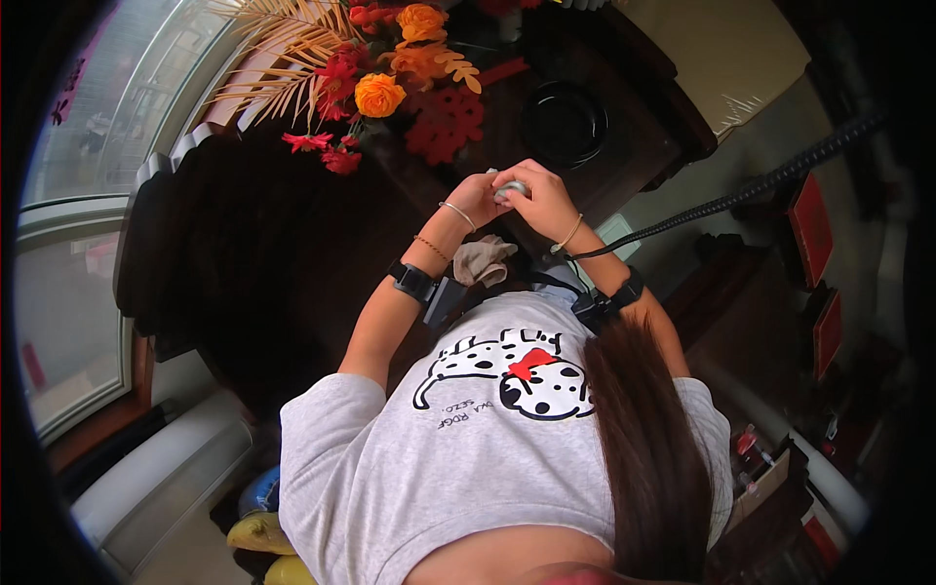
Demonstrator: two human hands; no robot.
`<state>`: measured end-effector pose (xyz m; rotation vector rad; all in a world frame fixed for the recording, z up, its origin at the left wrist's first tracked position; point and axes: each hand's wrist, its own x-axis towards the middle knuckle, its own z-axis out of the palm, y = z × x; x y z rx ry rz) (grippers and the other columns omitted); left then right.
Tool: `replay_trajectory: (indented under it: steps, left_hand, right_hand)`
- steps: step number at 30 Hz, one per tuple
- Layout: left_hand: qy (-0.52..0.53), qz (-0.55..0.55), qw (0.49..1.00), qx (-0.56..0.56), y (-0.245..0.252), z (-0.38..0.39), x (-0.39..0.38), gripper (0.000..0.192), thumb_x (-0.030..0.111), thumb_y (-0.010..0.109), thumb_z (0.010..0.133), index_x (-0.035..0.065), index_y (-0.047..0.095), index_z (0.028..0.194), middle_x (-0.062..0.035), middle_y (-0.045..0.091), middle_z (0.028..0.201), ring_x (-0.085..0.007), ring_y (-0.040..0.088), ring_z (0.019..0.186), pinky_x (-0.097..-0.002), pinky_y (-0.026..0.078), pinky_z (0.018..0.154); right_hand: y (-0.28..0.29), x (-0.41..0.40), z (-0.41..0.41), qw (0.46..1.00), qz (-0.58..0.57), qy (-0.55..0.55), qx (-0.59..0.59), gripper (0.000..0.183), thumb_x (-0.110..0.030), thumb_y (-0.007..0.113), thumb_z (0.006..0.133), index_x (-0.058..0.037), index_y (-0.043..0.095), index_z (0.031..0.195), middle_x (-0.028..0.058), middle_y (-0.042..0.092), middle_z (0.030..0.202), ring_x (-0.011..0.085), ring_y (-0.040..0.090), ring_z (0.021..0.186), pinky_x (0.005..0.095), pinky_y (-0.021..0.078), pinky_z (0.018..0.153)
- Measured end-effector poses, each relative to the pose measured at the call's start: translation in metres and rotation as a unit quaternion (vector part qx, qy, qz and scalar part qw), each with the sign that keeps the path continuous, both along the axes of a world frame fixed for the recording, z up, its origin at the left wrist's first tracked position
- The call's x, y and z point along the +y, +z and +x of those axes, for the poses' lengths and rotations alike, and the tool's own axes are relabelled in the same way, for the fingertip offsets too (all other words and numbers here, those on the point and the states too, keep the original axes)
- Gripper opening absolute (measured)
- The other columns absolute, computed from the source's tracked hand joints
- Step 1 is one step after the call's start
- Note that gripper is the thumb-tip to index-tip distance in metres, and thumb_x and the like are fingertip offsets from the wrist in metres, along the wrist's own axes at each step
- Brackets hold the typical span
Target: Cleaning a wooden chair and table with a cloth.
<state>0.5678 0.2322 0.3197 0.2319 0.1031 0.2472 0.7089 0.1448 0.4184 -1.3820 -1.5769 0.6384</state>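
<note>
Both hands meet out ahead of my chest, over the dark wooden table. Between them is a small, glossy, pale grey-green object (512, 190), mostly covered by fingers, so its kind is unclear. My right hand (540, 189) curls its thumb and fingers around it. My left hand (477, 196) supports it from the other side, its fingers partly hidden. Below my left wrist, a crumpled beige cloth (484, 260) lies near the table's edge. Beyond my right hand, a round black dish (564, 123) rests on the dark tabletop (629, 110).
Red and orange artificial flowers (380, 95) with golden leaves stand at the far side, beside a red cut-out mat (446, 124). A black ribbed cable (731, 197) runs from the right towards my right forearm. Windows (73, 292) line the left.
</note>
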Motion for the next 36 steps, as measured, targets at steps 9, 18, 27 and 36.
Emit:
replay_trajectory:
  steps: [9, 18, 27, 36]
  left_hand:
    - [0.065, 0.169, 0.968, 0.176, 0.071, -0.012, -0.025, 0.043, 0.000, 0.046, 0.079, -0.0073, 0.045, 0.121, -0.0138, 0.054, 0.114, -0.0205, 0.056, 0.102, -0.0325, 0.044, 0.093]
    - [0.138, 0.190, 0.965, 0.117, 0.078, -0.009, -0.036, 0.059, -0.012, 0.044, 0.070, -0.0020, 0.039, 0.128, -0.0108, 0.048, 0.123, -0.0204, 0.049, 0.112, -0.0327, 0.038, 0.097]
    - [0.199, 0.262, 0.933, 0.148, 0.081, 0.001, -0.046, 0.064, -0.017, 0.043, 0.074, -0.0008, 0.028, 0.134, -0.0108, 0.039, 0.132, -0.0218, 0.044, 0.117, -0.0316, 0.036, 0.097]
    - [0.063, 0.132, 0.979, 0.141, 0.077, -0.022, -0.030, 0.040, 0.000, 0.047, 0.081, 0.0003, 0.046, 0.121, -0.0077, 0.054, 0.113, -0.0193, 0.054, 0.103, -0.0346, 0.041, 0.093]
  right_hand:
    - [0.003, -0.025, 0.005, 0.994, -0.038, -0.094, 0.034, 0.021, -0.001, 0.066, 0.071, 0.0000, 0.059, 0.091, 0.0039, 0.061, 0.077, 0.0061, 0.056, 0.056, 0.0191, 0.0454, 0.051]
    - [-0.006, -0.023, -0.013, 0.968, -0.105, -0.168, 0.154, 0.020, -0.015, 0.070, 0.073, 0.0009, 0.061, 0.082, 0.0095, 0.063, 0.069, 0.0132, 0.061, 0.061, 0.0237, 0.0478, 0.056]
    - [-0.023, -0.020, -0.024, 0.968, -0.082, -0.141, 0.192, 0.029, -0.006, 0.065, 0.076, 0.0040, 0.056, 0.103, 0.0111, 0.064, 0.081, 0.0122, 0.063, 0.071, 0.0235, 0.0500, 0.060]
    - [0.013, -0.030, -0.011, 0.976, 0.122, -0.017, -0.178, 0.015, 0.002, 0.058, 0.067, -0.0031, 0.061, 0.082, 0.0070, 0.055, 0.083, 0.0211, 0.055, 0.070, 0.0281, 0.0465, 0.059]
